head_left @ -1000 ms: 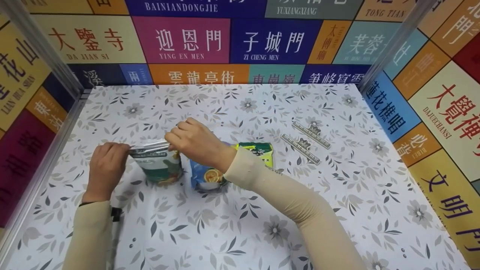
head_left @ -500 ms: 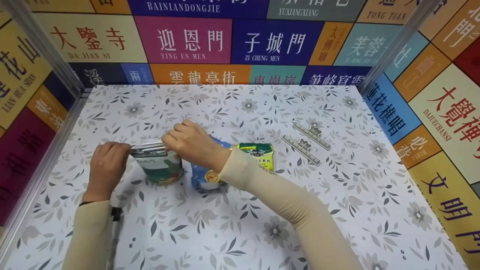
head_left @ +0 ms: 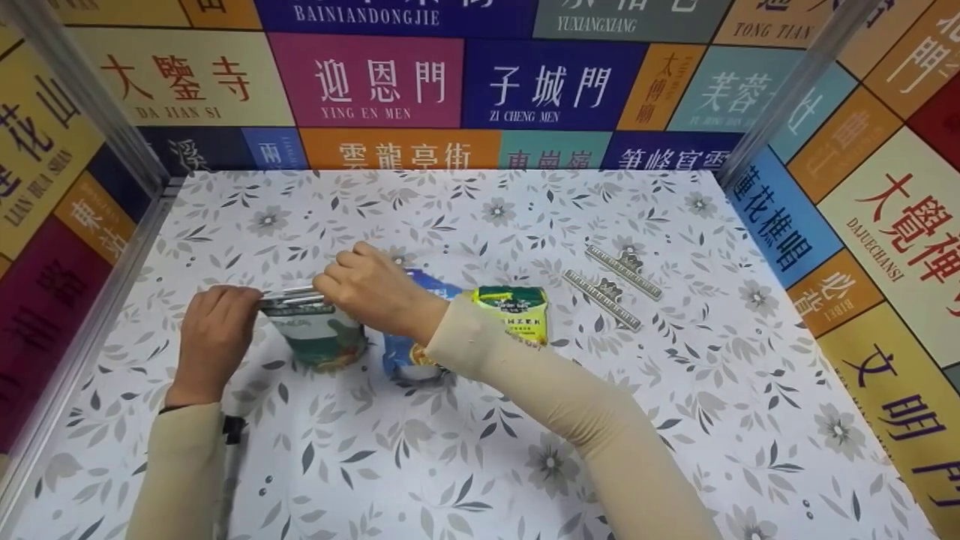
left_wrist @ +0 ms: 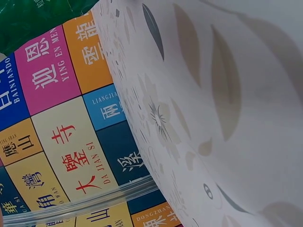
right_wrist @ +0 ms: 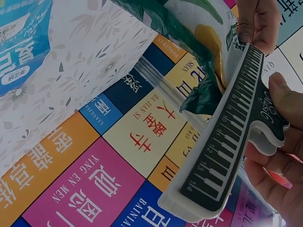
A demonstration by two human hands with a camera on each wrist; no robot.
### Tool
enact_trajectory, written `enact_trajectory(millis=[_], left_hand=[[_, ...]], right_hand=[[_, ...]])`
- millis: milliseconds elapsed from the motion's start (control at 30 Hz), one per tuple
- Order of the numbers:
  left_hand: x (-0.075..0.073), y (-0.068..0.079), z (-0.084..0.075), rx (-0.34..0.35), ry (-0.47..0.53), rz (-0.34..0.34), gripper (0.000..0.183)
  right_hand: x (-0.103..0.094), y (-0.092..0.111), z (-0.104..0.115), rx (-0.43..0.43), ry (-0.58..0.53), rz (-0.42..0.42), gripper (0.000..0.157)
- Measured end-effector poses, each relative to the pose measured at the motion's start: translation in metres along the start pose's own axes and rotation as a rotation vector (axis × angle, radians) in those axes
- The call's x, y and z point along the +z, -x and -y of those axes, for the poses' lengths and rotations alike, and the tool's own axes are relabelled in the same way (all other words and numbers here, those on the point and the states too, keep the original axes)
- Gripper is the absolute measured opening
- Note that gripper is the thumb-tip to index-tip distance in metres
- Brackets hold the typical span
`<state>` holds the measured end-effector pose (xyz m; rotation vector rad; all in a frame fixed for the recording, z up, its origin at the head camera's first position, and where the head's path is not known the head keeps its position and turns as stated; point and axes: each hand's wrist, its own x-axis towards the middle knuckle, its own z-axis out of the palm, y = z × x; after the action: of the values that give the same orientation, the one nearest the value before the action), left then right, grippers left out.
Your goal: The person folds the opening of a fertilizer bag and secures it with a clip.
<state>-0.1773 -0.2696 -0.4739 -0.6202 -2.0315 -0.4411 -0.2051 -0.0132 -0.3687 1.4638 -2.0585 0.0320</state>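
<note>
In the head view a green and white snack bag (head_left: pixel 315 337) stands upright at the left. My left hand (head_left: pixel 214 330) pinches its top left corner. A long bulldog clip (right_wrist: pixel 222 142) with a piano-key and ruler pattern lies along the bag's top edge. My right hand (head_left: pixel 375 289) holds this clip, its thumb and fingers about the clip's handle in the right wrist view. Green crumpled film sticks out beside the clip there. The left wrist view shows only a green bit of the bag (left_wrist: pixel 42 21), at its top left.
A blue bag (head_left: pixel 409 364) is partly hidden behind my right forearm. Next to it stands a yellow-green bag (head_left: pixel 517 311). Two more bulldog clips (head_left: pixel 602 300) lie farther right on the floral table (head_left: pixel 480 450). Printed panels (head_left: pixel 367 82) wall the table's back and sides.
My right hand has shifted a little to the left along the bag's top, uncovering more of the blue and yellow-green bags. The left hand has stayed almost still.
</note>
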Motion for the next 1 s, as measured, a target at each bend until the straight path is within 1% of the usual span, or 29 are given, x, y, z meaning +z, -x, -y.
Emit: enact_trajectory(millis=[133,233,433,600,800,1000], left_hand=[[0.001,0.001,0.000,0.000,0.004,0.011,0.010],[0.000,0.002,-0.001,-0.001,0.012,0.012,0.008],[0.001,0.002,-0.003,-0.011,0.029,0.005,0.013],[0.003,0.003,-0.003,-0.001,0.047,-0.001,0.021],[0.003,0.004,-0.001,0.001,0.068,-0.003,0.031],[0.003,0.005,0.000,-0.003,0.088,-0.008,0.033]], right_hand=[[0.000,-0.003,0.003,0.003,0.015,0.029,0.014],[0.001,-0.005,0.005,0.004,0.021,0.048,0.014],[0.005,-0.009,0.009,0.009,0.037,0.039,0.014],[0.008,-0.013,0.011,0.013,0.053,0.014,0.018],[0.008,-0.019,0.015,0.016,0.033,0.042,0.017],[0.011,-0.025,0.019,0.018,0.041,0.050,0.018]])
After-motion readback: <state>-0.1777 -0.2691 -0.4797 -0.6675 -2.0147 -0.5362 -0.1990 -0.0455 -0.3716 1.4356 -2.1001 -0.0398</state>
